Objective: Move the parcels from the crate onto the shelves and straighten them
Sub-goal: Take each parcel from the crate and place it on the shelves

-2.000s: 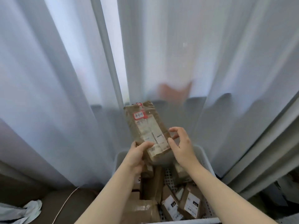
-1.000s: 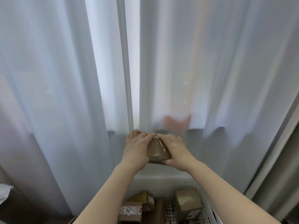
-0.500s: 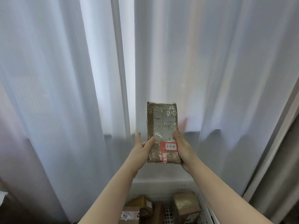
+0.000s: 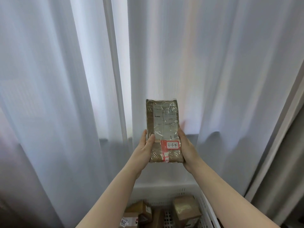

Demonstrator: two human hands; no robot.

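A flat brown parcel [image 4: 162, 129] wrapped in clear tape stands upright in front of me, its shipping label facing me and a red-edged sticker reading "3-1-4" near its lower end. My left hand [image 4: 144, 151] grips its lower left edge, thumb on the front face. My right hand [image 4: 186, 148] holds the lower right edge from the side. Below, the white perforated crate [image 4: 205, 209] holds several brown parcels [image 4: 185, 209]. No shelf is in view.
White sheer curtains [image 4: 65, 96] fill the whole background right behind the held parcel. A grey curtain panel [image 4: 283, 186] hangs at the far right. The crate sits close against the curtain at the bottom centre.
The parcel was lifted out above the crate, turned end over end between both hands, and now stands upright with the sticker at the bottom. Since half a second ago it has barely moved.
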